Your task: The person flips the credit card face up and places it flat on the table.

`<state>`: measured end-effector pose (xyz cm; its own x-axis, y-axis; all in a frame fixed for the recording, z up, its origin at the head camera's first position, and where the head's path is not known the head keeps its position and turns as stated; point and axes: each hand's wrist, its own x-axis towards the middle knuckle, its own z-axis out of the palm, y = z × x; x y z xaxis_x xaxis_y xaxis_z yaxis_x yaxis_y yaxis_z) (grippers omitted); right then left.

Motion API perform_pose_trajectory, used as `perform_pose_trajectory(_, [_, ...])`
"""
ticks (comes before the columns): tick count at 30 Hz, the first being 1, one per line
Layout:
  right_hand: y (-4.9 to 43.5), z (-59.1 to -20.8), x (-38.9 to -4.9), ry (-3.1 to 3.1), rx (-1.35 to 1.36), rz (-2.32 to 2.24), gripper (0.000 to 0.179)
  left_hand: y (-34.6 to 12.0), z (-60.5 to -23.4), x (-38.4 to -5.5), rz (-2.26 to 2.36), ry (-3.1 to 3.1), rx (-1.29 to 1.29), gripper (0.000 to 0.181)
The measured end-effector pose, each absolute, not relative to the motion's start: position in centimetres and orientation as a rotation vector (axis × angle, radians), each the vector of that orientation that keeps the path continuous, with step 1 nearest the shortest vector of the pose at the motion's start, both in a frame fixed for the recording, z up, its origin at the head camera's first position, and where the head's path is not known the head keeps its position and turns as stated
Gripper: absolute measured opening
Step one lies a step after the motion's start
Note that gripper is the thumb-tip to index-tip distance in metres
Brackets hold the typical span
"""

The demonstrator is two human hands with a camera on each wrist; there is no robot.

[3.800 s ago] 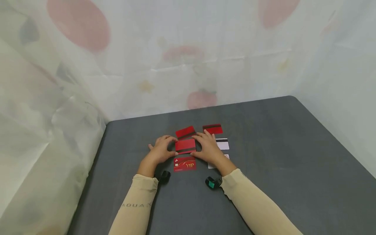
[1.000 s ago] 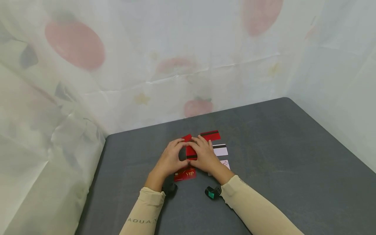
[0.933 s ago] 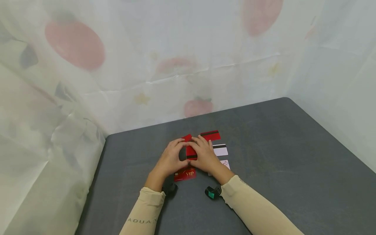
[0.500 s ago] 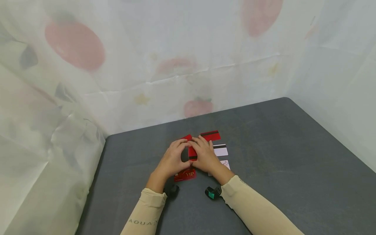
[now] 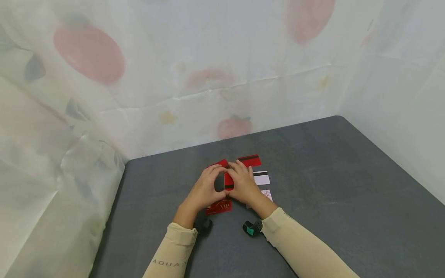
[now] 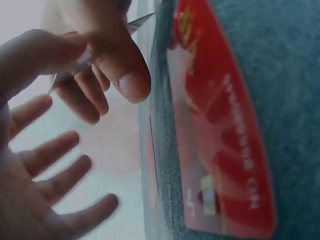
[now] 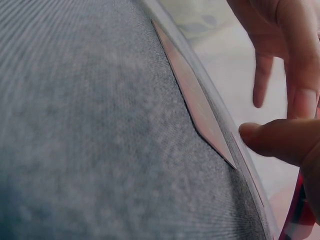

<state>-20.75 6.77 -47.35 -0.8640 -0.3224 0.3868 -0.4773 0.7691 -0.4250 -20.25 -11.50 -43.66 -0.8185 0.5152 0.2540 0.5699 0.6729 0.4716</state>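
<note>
Both hands meet over a red card with a black stripe (image 5: 228,181), its right part hidden behind the right hand (image 5: 244,184). The left hand (image 5: 204,188) pinches this card between thumb and forefinger at its left end. At the other end the right thumb (image 6: 132,87) and fingers grip it. Seen nearly edge-on in the left wrist view, the card is off the table. Just below the hands lies a red VIP card (image 5: 221,207), partly covered by the left thumb. Another red card (image 5: 222,163) shows beyond the left fingertips.
On the dark grey table (image 5: 313,185), a red striped card (image 5: 252,160) lies beyond the right hand. A white striped card (image 5: 261,178) and a pale patterned card (image 5: 267,194) lie beside it, partly covered. A printed curtain (image 5: 167,88) stands behind.
Since the earliest frame, the left hand has moved right until its fingertips meet the right hand's. The red striped card has shifted right between them. Over the last second the shift is slight.
</note>
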Motion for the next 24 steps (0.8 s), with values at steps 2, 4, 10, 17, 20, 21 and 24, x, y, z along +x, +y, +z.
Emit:
perform_pose_trajectory(2, [6.8, -47.3, -20.8, -2.648, 0.613, 0.799, 0.063, -11.8, -43.8, -20.4, -0.934, -2.847, -0.857, 0.079])
perform_pose_trajectory(4, [6.8, -47.3, -20.8, -2.604, 0.604, 0.880, 0.063, -12.1, -44.0, -20.5, -1.013, -2.916, -0.792, 0.088])
perform_pose_trajectory(10, [6.9, -47.1, -20.6, -2.432, 0.634, 1.241, 0.065, -12.6, -44.3, -20.7, -1.106, -2.998, -0.741, 0.094])
perform_pose_trajectory(17, [6.8, -46.5, -20.1, -2.370, 0.720, 1.486, 0.064, -12.3, -44.3, -20.6, -1.192, -2.966, -0.935, 0.084])
perform_pose_trajectory(20, [6.6, -46.4, -20.0, -2.354, 0.743, 1.568, 0.066, -12.1, -44.3, -20.5, -1.217, -2.966, -0.970, 0.082])
perform_pose_trajectory(21, [6.5, -46.3, -19.9, -2.351, 0.748, 1.593, 0.067, -12.1, -44.3, -20.4, -1.230, -2.961, -0.970, 0.079])
perform_pose_trajectory(24, [6.4, -46.2, -19.8, -2.343, 0.763, 1.637, 0.071, -12.0, -44.2, -20.3, -1.243, -2.950, -0.941, 0.074])
